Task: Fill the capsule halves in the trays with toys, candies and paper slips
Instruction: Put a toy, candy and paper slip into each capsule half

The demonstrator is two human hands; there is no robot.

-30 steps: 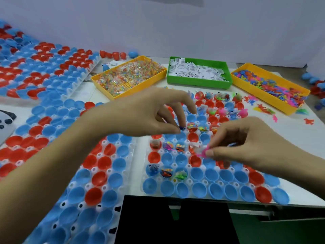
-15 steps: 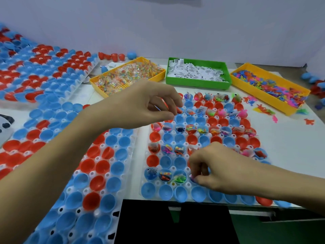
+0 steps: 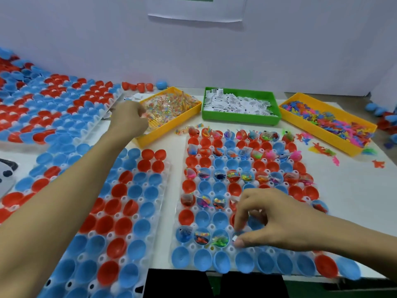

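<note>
Blue and red capsule halves (image 3: 219,218) are being filled in the white tray (image 3: 180,214) at the near edge of the tabletop, between the open yellow and green bins and the person. A small item, too hidden to name, is being pinched by the right hand (image 3: 270,220) and lowered over a blue half in the tray's second-nearest row. It should be released only once the fingertips (image 3: 238,242) are right above the cup, so nothing is spilled into a neighbour. Meanwhile the candy bin (image 3: 169,123) toward the far left is being reached into by the left hand (image 3: 129,119); its fingers are hidden, so its grip cannot be told. One candy per cup is best taken.
</note>
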